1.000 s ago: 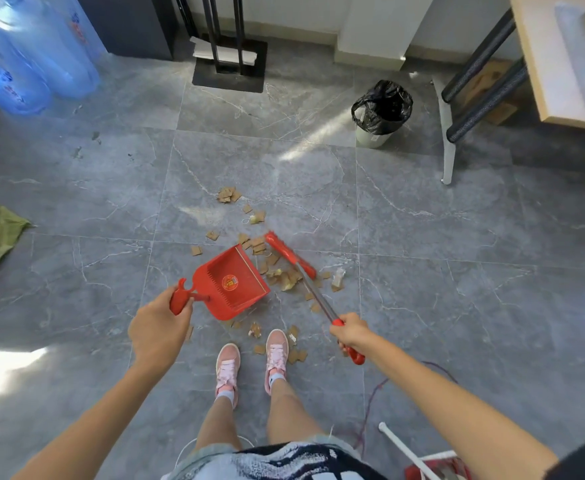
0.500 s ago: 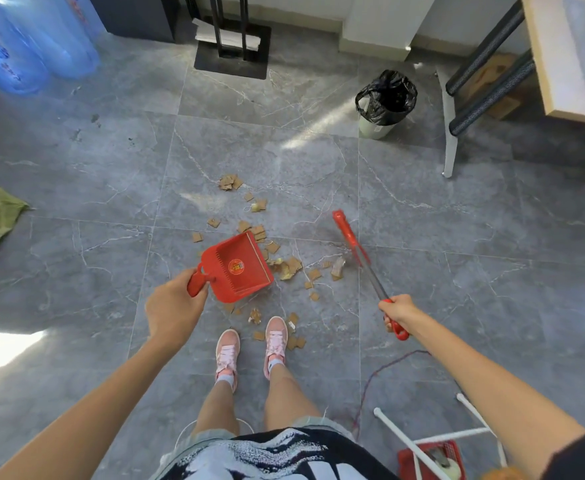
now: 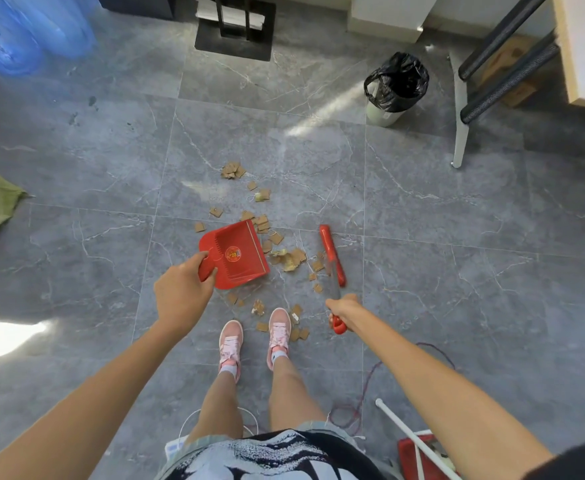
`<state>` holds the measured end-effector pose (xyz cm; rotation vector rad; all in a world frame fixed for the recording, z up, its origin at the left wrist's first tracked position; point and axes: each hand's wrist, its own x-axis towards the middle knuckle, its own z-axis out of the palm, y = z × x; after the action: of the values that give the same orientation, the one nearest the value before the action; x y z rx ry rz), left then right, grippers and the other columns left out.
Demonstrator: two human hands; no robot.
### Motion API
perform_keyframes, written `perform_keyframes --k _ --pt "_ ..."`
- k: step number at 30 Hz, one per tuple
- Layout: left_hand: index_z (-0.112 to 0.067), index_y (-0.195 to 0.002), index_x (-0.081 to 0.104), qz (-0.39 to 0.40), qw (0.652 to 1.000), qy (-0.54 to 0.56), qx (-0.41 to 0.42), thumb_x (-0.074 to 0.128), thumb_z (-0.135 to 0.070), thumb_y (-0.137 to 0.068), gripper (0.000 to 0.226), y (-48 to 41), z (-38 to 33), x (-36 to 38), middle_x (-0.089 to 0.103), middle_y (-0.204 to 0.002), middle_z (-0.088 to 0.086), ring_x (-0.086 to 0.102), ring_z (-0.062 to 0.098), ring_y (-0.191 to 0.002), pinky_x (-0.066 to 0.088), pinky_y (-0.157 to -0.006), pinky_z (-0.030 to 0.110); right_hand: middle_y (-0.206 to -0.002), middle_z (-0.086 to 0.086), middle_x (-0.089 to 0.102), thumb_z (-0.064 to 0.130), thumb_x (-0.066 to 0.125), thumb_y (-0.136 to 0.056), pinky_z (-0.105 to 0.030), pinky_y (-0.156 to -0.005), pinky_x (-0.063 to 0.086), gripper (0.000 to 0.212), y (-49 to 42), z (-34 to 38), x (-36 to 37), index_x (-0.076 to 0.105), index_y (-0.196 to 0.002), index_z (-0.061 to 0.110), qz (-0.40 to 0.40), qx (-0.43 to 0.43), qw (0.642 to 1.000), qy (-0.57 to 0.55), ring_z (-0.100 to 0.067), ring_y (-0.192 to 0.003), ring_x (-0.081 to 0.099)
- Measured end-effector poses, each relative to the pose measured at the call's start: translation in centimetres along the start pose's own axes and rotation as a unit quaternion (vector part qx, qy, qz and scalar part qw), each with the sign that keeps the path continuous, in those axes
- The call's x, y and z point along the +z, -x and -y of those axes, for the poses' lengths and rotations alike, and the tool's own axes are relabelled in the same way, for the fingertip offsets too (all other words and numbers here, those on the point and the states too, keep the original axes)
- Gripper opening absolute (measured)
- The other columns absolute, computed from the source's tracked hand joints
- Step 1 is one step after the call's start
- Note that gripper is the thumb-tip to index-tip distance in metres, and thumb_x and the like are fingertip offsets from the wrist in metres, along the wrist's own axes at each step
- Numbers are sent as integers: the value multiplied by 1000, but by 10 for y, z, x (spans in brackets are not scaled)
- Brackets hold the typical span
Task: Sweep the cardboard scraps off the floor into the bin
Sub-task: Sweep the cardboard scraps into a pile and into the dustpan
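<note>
A red plastic dustpan (image 3: 239, 254) is clenched by its handle in the grip of the left hand (image 3: 180, 292). Brown cardboard scraps (image 3: 293, 259) are scattered just beside its open edge. Past them, a red hand brush (image 3: 332, 259) is grasped by the right hand (image 3: 344, 311). Short, low strokes toward the dustpan are advised. The black-lined bin (image 3: 396, 88) is set well beyond it.

Left hand (image 3: 180, 296) grips the red dustpan (image 3: 237, 254), right hand (image 3: 344, 311) holds the brush (image 3: 332, 259); scraps (image 3: 289, 259) lie between them, bin (image 3: 395, 88) well apart.

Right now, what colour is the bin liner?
The bin liner is black; head view.
</note>
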<state>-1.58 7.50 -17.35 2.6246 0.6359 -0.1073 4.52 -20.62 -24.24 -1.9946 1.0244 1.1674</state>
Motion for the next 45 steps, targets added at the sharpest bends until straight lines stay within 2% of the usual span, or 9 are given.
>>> perform_keyframes --k 3,8,17,23,28,33,38,42,45 --pt "-18 -121 66 5 1000 -5 -1 63 -28 -89 34 1 8 -2 73 -77 9 67 32 -71 46 -56 33 -40 -7 43 9 50 -92 -12 -29 29 29 13 14 18 41 -65 3 18 -18 1000 -16 -10 -15 32" --pt "-19 -122 66 0 1000 -10 -14 63 -29 -89 35 5 27 -10 73 -79 10 67 33 -73 44 -56 33 -22 -1 33 5 47 -91 -11 -35 29 21 25 21 33 38 -72 6 55 -17 995 -75 -10 -17 28" --pt "-19 -115 69 -3 1000 -1 -23 62 -33 -89 30 19 58 -33 72 -76 10 66 33 -71 41 -55 31 -55 -6 30 -2 40 -91 -9 -31 28 27 39 -27 2 38 -65 7 50 -2 976 -210 -9 -18 28" --pt "-22 -119 66 10 1000 10 1 59 -36 -90 32 31 70 -38 74 -82 8 68 30 -75 48 -60 34 -56 -6 33 -2 39 -93 -12 -26 27 27 56 -70 -26 39 -67 6 26 13 972 -234 -7 -19 31" --pt "-21 -118 67 0 1000 23 4 60 -34 -90 32 45 67 -40 74 -81 9 68 31 -74 49 -60 34 -56 -4 31 0 41 -92 -9 -29 30 31 51 -98 -24 36 -62 9 4 35 978 -208 -8 -18 29" --pt "-18 -116 68 -13 999 30 -8 62 -30 -88 31 59 62 -35 73 -81 10 67 32 -72 43 -57 32 -25 1 25 9 41 -97 -4 -30 26 36 38 -107 2 33 -62 10 32 56 986 -152 -4 -14 23" --pt "-17 -109 70 -25 999 26 -31 64 -29 -87 26 69 62 -29 72 -76 9 66 33 -69 42 -56 31 -29 -1 32 8 41 -97 -7 -33 27 34 42 -94 39 35 -63 8 78 59 980 -174 -6 -18 28" --pt "-18 -107 70 -27 998 31 -51 65 -28 -87 24 77 66 -29 71 -74 9 66 34 -68 47 -57 35 -40 -3 34 5 41 -93 -8 -30 29 27 49 -73 50 37 -66 8 99 43 974 -197 -7 -20 28" --pt "-17 -108 70 -30 998 28 -53 65 -27 -86 24 84 70 -29 71 -73 10 65 34 -68 43 -56 32 -51 -4 32 2 40 -89 -8 -29 29 24 50 -60 47 36 -67 9 116 33 970 -211 -6 -21 28"
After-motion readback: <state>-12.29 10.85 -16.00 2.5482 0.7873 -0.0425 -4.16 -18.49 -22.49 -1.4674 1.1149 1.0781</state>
